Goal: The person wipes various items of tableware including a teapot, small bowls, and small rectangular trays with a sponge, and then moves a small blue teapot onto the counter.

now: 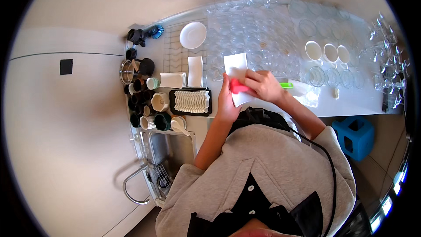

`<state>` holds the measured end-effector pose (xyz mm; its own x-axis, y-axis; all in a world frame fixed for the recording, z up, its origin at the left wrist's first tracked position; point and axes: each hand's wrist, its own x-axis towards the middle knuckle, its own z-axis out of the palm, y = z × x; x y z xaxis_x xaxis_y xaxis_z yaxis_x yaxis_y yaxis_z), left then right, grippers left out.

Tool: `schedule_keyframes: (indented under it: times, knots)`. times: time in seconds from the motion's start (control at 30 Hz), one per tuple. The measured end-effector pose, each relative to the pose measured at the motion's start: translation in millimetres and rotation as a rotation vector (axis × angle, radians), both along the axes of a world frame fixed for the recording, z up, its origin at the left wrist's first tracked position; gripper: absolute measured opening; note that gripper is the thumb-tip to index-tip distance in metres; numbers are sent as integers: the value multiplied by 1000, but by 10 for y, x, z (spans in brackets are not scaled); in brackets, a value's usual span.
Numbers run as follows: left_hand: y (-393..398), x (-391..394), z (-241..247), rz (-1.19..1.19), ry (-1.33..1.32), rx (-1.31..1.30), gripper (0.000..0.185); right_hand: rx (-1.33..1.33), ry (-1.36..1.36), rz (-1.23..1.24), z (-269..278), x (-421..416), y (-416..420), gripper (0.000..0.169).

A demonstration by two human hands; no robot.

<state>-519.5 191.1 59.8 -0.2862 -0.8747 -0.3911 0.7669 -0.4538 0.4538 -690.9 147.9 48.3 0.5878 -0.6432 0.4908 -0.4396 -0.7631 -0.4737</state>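
My left hand (227, 102) grips a white rectangular plate (236, 62) by its lower left side, thumb along the edge. The plate is tilted up in front of my body. In my right hand (263, 85) is a pink-red wiping pad (237, 86), pressed against the plate's face; whether it is a sponge or a cloth I cannot tell. My right fingers hide part of both. Just beyond the right wrist, a bright green handle (286, 85) shows beside a clear plastic bag (306, 92).
Rows of clear glasses (253, 36) cover the counter behind the plate. White mugs (313, 50) stand to the right. A wire rack (171, 39) holds a white bowl (193, 35) and stacked rectangular plates (195, 71). Nearby are a black tray (172, 106), several cups (160, 101) and a sink (176, 144).
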Motion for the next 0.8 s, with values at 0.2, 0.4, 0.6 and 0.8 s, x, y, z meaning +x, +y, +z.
schedule_keyframes:
  times: [0.2,0.4,0.6,0.8]
  knots:
    - [-40,-145,98,26,-182,-61,60,-116,-114,-233,85,97,-398,27]
    - [-133,8,134,136,-141,10,59,40,-126,-139,227,214,-235,28]
    - [-232,69,455,18,-228,-89,70,17,-135,93,316,112,200,19]
    - [-158,18,361,-45,-31,-115,64,-213,-82,-164,512,-22,-180,32]
